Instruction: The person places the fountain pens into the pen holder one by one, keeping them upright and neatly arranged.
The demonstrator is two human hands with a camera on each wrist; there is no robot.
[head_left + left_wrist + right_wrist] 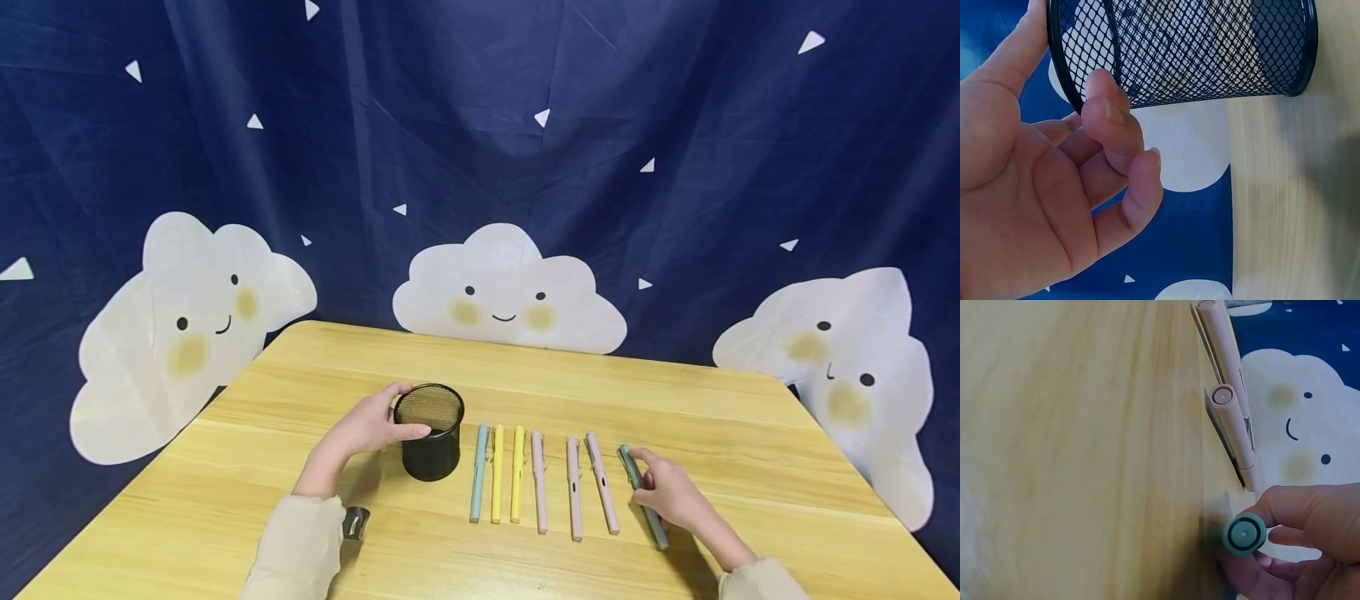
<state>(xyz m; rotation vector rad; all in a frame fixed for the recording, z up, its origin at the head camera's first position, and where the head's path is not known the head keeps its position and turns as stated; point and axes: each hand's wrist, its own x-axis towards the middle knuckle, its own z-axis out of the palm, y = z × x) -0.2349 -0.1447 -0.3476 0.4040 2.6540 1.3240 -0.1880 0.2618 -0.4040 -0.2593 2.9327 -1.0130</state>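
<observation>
At the left, my left hand (367, 427) holds a black mesh pen holder (431, 457) by its rim, thumb over the top edge and fingers at the outer side. The holder stands upright on the table; its mesh wall (1185, 50) fills the top of the left wrist view. My right hand (671, 492) pinches a dark green pen (656, 529) between thumb and fingers at the right end of a row of pens. The green pen's round end (1245, 534) faces the camera in the right wrist view.
Between the hands lie a light blue pen (479, 475), two yellow pens (497, 475) and three pale pink pens (574, 492), roughly side by side. The wooden table (360, 358) ends at a navy curtain (465, 125) with cloud prints. A dark wrist piece (356, 523) shows by the left sleeve.
</observation>
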